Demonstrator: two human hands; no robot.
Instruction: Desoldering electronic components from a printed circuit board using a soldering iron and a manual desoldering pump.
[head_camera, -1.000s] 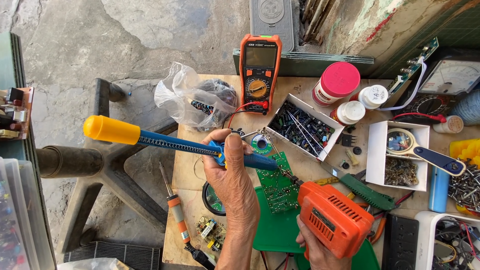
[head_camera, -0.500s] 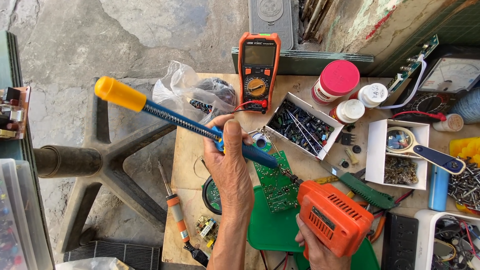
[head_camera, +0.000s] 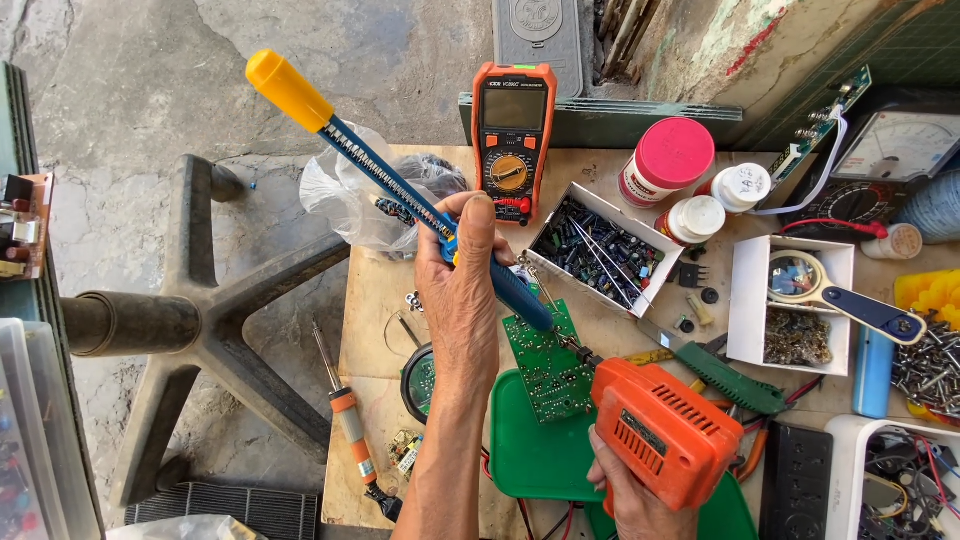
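Gripping desoldering pump (head_camera: 400, 195); orange soldering gun (head_camera: 665, 432)

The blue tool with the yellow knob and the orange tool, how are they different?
The blue tool is long and thin, with a yellow knob on its far end; the orange tool is short and chunky. The left hand holds the blue tool slanting over the table; the right hand holds the orange tool from below. Both tips meet at the green circuit board.
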